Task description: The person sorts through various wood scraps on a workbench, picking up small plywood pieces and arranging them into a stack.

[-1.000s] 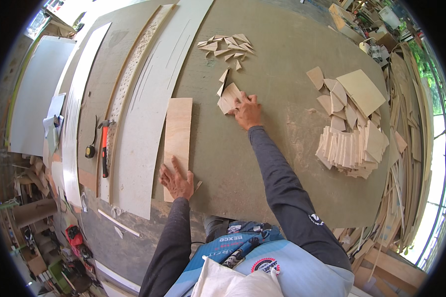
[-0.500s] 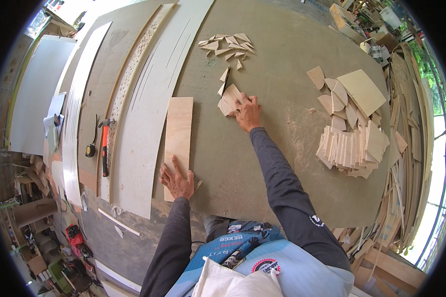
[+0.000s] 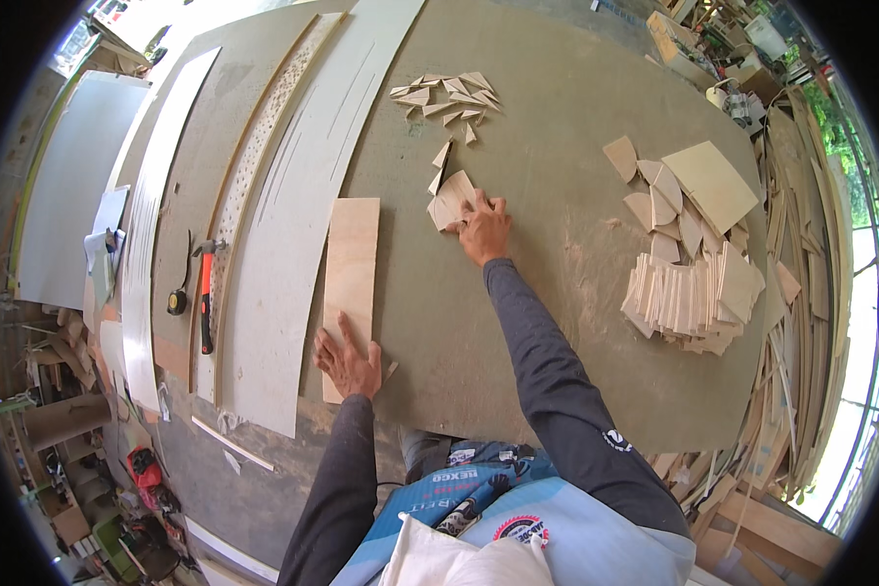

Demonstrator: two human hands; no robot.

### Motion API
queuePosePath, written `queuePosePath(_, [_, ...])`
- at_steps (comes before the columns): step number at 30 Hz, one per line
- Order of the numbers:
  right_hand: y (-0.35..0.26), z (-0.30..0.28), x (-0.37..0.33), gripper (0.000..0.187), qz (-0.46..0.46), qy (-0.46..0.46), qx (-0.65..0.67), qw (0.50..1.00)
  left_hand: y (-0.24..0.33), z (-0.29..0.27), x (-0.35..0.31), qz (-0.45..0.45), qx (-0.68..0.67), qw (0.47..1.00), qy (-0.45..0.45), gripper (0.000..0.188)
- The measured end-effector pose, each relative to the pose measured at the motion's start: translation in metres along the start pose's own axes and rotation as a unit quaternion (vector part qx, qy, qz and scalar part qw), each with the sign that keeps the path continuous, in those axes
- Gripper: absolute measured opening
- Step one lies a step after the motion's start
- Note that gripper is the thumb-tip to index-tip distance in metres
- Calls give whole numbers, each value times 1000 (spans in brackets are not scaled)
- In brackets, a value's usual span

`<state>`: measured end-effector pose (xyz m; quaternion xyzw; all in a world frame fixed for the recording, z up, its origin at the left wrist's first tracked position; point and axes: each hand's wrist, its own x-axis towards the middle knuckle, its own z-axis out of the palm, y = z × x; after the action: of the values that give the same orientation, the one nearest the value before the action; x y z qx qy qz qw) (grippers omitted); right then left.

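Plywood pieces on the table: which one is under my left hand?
The long rectangular plywood strip: your left hand is on its near end; the square panel and cut pieces are shorter.

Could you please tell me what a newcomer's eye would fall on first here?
Probably the orange-handled hammer, bright at the left, then the dense row of cut wood pieces at the right. Between them, the left hand rests on a pale plank, and the right hand touches a small wood piece.
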<state>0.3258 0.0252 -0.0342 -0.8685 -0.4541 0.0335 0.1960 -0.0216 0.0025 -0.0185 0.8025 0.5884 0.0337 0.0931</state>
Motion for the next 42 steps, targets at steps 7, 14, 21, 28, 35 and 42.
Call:
queuePosePath(7, [21,7,6,34,-47,13,27,998,2,0,1,4,3,1000,-8,92])
queuePosePath(14, [19,2,10,40,-57,-20,21,998,-1,-1,0,-1,10,1000,-5,92])
queuePosePath(21, [24,2,13,40,-48,-23,15,998,3,-3,1,-4,24,1000,-12,93])
queuePosePath(28, [14,-6,13,38,-29,-22,11,999,0,3,0,-2,29,1000,-8,93])
queuePosePath(35, [21,5,14,39,-33,5,18,999,3,1,1,-5,13,1000,-13,94])
queuePosePath(42, [16,4,16,32,-21,-5,38,999,0,2,0,4,15,1000,10,91])
